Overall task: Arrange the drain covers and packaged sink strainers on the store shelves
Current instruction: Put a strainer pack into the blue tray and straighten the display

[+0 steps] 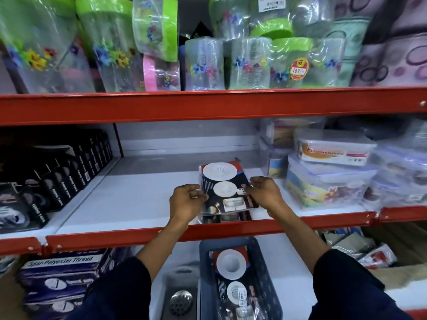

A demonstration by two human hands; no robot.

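A small stack of packaged sink strainers (225, 188), dark cards with white round strainers under clear plastic, lies on the white middle shelf (138, 199). My left hand (187, 202) grips the stack's left edge and my right hand (265, 195) holds its right edge. Below the shelf, a blue-grey basket (205, 273) holds more packaged strainers (233, 276). To its left a grey tray holds a round metal drain cover (181, 302) with holes.
Black boxes (57, 176) line the shelf's left side and stacked clear food containers (330, 172) stand at its right. The red shelf lip (208, 229) runs across the front. Green-lidded plastic jars (249, 61) fill the upper shelf. Thread boxes (60, 273) sit lower left.
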